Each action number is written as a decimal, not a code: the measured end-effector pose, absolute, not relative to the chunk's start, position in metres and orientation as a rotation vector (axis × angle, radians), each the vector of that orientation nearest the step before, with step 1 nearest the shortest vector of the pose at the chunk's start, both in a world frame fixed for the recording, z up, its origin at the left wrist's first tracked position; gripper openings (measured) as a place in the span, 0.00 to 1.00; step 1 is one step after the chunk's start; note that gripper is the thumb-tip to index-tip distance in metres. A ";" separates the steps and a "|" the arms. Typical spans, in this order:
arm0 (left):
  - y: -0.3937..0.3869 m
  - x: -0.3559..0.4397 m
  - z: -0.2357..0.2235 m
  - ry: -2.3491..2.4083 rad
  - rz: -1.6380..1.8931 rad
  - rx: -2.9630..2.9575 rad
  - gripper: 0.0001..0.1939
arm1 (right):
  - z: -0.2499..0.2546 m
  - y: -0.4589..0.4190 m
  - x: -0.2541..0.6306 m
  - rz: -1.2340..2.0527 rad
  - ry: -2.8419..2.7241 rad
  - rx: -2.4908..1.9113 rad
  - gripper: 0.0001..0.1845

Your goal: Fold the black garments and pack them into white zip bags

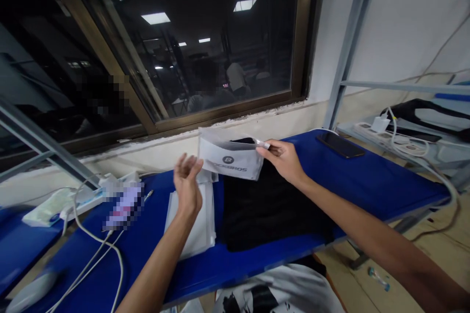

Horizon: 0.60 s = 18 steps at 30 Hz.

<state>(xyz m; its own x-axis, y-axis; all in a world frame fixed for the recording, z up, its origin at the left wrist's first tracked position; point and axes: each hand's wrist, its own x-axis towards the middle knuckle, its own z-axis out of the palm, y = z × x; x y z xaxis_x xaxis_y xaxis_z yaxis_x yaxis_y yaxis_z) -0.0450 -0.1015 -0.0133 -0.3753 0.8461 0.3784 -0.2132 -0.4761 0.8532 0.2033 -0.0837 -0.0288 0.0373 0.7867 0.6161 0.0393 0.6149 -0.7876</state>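
Note:
My right hand point(281, 160) pinches the right corner of a translucent white ROCKBROS plastic bag point(229, 158), which hangs tilted above the table. My left hand point(187, 185) is raised with its fingers apart, right by the bag's left edge, holding nothing. Below the bag lies a folded black garment point(271, 205) on the blue table point(279, 249). To its left is a stack of white flat packets point(194, 220), partly hidden by my left hand and forearm.
A black smartphone point(340, 145) lies on the table's far right. White cables and a power strip point(385, 134) sit on a shelf to the right. A blurred item point(123, 205) and white cables lie on the table's left. A dark window point(198, 44) and white wall run along the back.

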 end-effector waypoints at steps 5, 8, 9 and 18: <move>-0.113 -0.017 0.023 0.965 1.694 2.199 0.15 | -0.027 -0.087 0.203 0.330 -1.503 -0.692 0.12; -0.111 0.016 0.036 0.931 1.461 2.494 0.09 | -0.029 -0.090 0.201 0.218 -1.538 -0.625 0.07; -0.108 0.023 0.038 0.999 1.467 2.529 0.08 | -0.030 -0.090 0.201 0.196 -1.527 -0.628 0.07; -0.087 0.012 0.042 0.989 0.735 2.634 0.20 | -0.037 -0.073 0.210 0.291 -1.426 -0.709 0.08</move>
